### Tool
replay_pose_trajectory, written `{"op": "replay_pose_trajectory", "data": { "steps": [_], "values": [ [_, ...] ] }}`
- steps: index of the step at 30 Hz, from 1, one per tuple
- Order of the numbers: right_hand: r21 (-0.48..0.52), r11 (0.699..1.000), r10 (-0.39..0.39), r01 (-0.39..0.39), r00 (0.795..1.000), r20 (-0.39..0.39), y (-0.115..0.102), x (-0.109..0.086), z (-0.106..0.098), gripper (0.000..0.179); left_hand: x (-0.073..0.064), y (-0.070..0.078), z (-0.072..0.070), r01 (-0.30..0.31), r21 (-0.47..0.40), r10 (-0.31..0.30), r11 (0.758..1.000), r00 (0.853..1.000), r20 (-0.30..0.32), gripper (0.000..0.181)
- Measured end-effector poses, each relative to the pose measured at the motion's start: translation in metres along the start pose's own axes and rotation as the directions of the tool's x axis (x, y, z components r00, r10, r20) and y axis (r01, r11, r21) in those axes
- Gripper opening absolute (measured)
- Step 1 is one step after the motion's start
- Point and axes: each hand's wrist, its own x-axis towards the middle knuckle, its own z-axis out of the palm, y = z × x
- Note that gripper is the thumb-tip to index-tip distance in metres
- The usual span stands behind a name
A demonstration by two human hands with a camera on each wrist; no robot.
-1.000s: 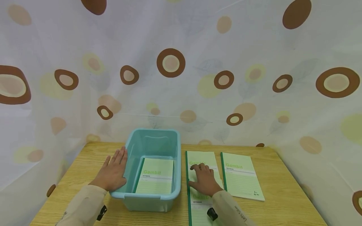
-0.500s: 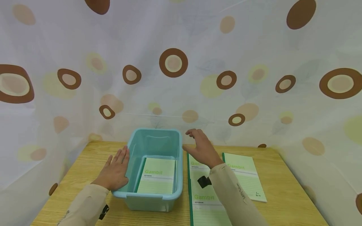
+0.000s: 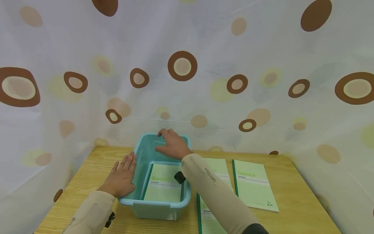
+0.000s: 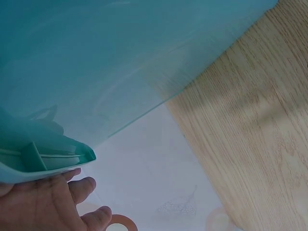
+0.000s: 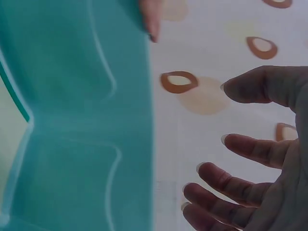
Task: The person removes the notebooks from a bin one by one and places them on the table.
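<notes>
My left hand [image 3: 121, 177] rests along the left rim of a light blue plastic bin [image 3: 152, 204], fingers straight. In the left wrist view its fingers [image 4: 79, 190] lie against the outer side of the rim. Inside the bin lies a pale green Gambit notebook [image 3: 162, 187] with a dark green spine, its right edge partly behind the right sleeve. Over the back part of the bin hovers my right hand [image 3: 173, 144], holding nothing. The right wrist view shows its thumb and fingers [image 5: 240, 185] spread apart, with the bin wall beside them.
Right of the bin, two overlapping notebooks, a back one [image 3: 216, 164] and a front one [image 3: 208, 222], are partly covered by the right sleeve. Another notebook [image 3: 255, 185] lies farther right on the wooden table [image 3: 298, 208]. A patterned curtain [image 3: 204, 65] hangs behind.
My right hand has risen from the notebooks on the table and swung left to above the bin, still holding nothing. The left hand has stayed on the bin's rim.
</notes>
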Motion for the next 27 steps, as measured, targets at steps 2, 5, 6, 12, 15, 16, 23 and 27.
{"op": "replay_pose_trajectory", "data": {
  "steps": [2,5,6,12,15,16,23,27],
  "values": [
    [-0.038,0.999,0.038,-0.036,0.999,0.035,0.000,0.008,0.009,0.044,0.000,0.000,0.000,0.001,0.004,-0.001,1.000,1.000,0.005,0.085],
    [-0.078,0.994,0.076,-0.071,0.995,0.070,0.002,0.017,0.021,0.047,0.001,0.000,0.001,-0.001,0.004,0.001,1.000,1.000,0.012,0.086],
    [-0.081,0.994,0.085,-0.078,0.993,0.080,0.002,0.020,0.025,0.048,0.001,0.000,0.001,-0.001,0.004,0.001,1.000,1.000,0.014,0.086],
    [-0.080,0.987,0.146,-0.137,0.982,0.124,0.006,0.033,0.046,0.053,0.002,0.000,0.001,-0.009,0.017,0.009,1.000,1.000,0.004,0.084],
    [-0.083,0.981,0.184,-0.173,0.972,0.143,0.007,0.038,0.056,0.054,0.002,-0.001,0.002,-0.012,0.027,0.013,1.000,1.000,-0.003,0.084],
    [-0.087,0.980,0.193,-0.181,0.970,0.149,0.007,0.040,0.059,0.054,0.001,-0.002,0.002,-0.013,0.029,0.013,0.999,1.000,-0.003,0.084],
    [-0.122,0.966,0.246,-0.227,0.952,0.181,0.011,0.048,0.084,0.057,0.000,-0.003,0.003,-0.015,0.033,0.015,0.999,1.000,-0.006,0.084],
    [-0.085,0.963,0.268,-0.255,0.938,0.221,0.013,0.047,0.097,0.060,0.001,-0.003,0.001,-0.018,0.034,0.019,0.999,1.000,-0.016,0.085]
  ]
}}
